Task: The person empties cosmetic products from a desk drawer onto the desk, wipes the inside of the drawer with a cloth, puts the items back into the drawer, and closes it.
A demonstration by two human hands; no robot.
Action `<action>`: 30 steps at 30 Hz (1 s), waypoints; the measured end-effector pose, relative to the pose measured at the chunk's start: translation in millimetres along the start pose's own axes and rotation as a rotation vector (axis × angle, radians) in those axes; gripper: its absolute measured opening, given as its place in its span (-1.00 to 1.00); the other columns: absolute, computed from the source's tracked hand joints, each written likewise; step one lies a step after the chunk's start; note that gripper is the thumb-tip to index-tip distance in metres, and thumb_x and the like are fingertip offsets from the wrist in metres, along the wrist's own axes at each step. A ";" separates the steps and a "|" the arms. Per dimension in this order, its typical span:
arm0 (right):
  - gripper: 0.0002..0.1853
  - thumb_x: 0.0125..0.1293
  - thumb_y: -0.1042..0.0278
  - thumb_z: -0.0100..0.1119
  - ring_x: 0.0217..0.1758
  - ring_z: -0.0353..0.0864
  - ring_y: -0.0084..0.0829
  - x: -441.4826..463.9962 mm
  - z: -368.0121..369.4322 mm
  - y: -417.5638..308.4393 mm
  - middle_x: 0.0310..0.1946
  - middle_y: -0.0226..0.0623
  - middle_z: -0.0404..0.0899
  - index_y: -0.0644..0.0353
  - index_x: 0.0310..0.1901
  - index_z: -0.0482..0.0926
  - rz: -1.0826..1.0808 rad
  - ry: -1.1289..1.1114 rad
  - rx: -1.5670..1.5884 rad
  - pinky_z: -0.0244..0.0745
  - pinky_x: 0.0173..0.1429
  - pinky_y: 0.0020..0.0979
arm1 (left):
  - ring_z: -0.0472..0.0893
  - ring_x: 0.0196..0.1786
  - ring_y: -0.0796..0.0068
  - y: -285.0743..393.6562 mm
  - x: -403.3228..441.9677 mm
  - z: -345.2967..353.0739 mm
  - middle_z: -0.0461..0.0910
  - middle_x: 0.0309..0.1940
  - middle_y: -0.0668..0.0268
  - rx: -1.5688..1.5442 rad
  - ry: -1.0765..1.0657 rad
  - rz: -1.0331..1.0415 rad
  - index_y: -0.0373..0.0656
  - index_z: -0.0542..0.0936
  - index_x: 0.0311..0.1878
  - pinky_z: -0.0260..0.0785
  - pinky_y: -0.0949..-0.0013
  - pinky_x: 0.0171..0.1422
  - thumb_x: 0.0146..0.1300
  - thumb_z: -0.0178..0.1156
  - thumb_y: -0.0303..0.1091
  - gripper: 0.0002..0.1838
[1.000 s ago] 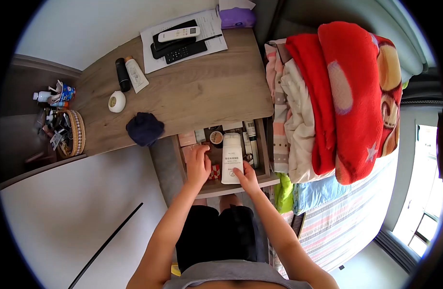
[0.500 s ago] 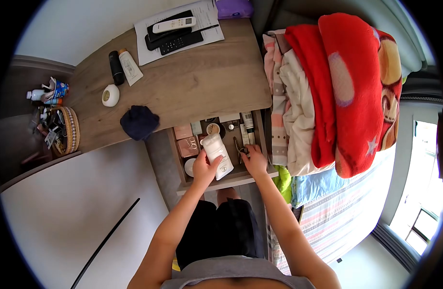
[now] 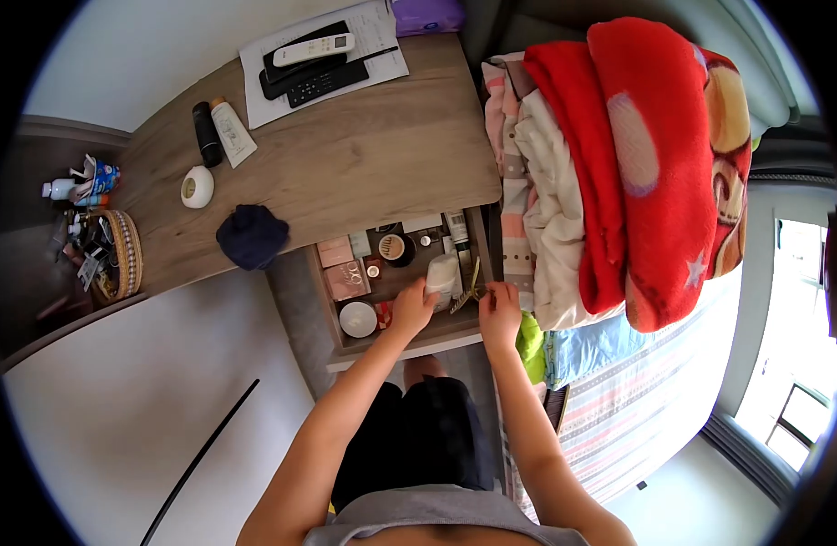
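Note:
An open drawer (image 3: 418,346) juts from under the wooden desk. My left hand (image 3: 413,309) is closed on a white tube (image 3: 444,277), which is held low over the drawer. Near the drawer's right wall, my right hand (image 3: 499,314) has its fingers pinched on a thin item (image 3: 475,280) that I cannot make out. Left of the tube lie pink boxes (image 3: 346,280), a round white container (image 3: 357,318) and a round jar (image 3: 393,247). More tubes (image 3: 457,229) lie at the drawer's back right.
On the desk (image 3: 373,146) are a dark cloth (image 3: 252,237), a white round holder (image 3: 197,187), two tubes, papers and remotes (image 3: 314,49). A woven basket (image 3: 125,255) stands left. Folded red blankets (image 3: 659,173) are piled on the right.
The white tube passed from my right hand to my left, then moved right and lower over the drawer. My right hand went to the drawer's right side and lifted a thin item slightly.

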State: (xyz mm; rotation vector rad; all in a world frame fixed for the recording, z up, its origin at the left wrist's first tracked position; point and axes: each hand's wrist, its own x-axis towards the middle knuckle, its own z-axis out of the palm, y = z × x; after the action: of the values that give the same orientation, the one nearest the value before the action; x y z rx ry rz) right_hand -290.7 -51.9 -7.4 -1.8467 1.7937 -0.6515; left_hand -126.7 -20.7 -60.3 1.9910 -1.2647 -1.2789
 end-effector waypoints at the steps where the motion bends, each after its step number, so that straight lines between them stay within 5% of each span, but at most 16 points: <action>1: -0.84 0.06 0.55 0.07 -0.42 0.50 -0.24 -2.8 -0.6 2.0 -0.30 -0.24 0.44 0.18 -0.28 0.51 0.020 -0.008 -0.011 0.44 -0.36 -0.34 | 0.54 -0.22 -0.06 -6.8 7.3 4.7 0.56 -0.35 -0.03 -0.035 -0.023 -0.016 -0.25 0.47 -0.17 0.36 0.03 -0.17 0.12 0.17 -0.22 -0.69; 7: -0.85 0.09 0.55 0.08 -0.48 0.47 -0.33 -7.7 12.9 10.3 -0.32 -0.23 0.43 0.21 -0.26 0.52 -0.034 -0.042 -0.010 0.42 -0.38 -0.39 | 0.54 -0.26 -0.08 -50.7 32.5 28.9 0.56 -0.41 -0.07 0.067 -0.083 -0.013 -0.31 0.53 -0.27 0.35 0.03 -0.18 0.20 0.09 -0.18 -0.68; 14: -0.83 0.09 0.47 0.06 -0.29 0.52 -0.10 -4.7 28.0 6.6 -0.20 -0.19 0.42 0.18 -0.24 0.51 -0.024 -0.146 -0.089 0.48 -0.27 -0.20 | 0.57 -0.32 -0.04 -15.0 19.2 4.7 0.56 -0.49 -0.04 0.471 -0.150 -0.080 -0.31 0.58 -0.50 0.43 0.06 -0.24 0.22 0.06 -0.14 -0.61; 28: -0.79 -0.07 0.58 0.10 -0.19 0.48 -0.21 10.5 46.2 12.4 -0.28 -0.30 0.50 0.14 -0.33 0.54 -0.235 -0.217 -0.376 0.44 -0.14 -0.28 | 0.54 -0.33 -0.01 -10.4 -0.2 -17.0 0.57 -0.42 0.06 0.121 0.000 0.186 -0.19 0.57 -0.31 0.38 0.06 -0.25 0.17 0.04 -0.31 -0.82; 30: -0.81 -0.05 0.56 0.07 0.01 0.43 -0.16 10.4 55.1 18.7 -0.22 -0.27 0.51 0.20 -0.32 0.54 -0.378 -0.219 -0.350 0.39 0.05 -0.29 | 0.53 -0.31 0.00 -11.6 -4.2 -25.6 0.56 -0.41 0.08 0.093 -0.007 0.200 -0.17 0.56 -0.31 0.38 0.06 -0.24 0.17 0.05 -0.33 -0.84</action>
State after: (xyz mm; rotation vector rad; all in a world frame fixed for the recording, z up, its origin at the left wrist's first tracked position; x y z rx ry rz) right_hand -269.7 -62.1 -61.8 -2.4205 1.4989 -0.2531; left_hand -99.6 -14.0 -55.2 1.8675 -1.5096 -1.1509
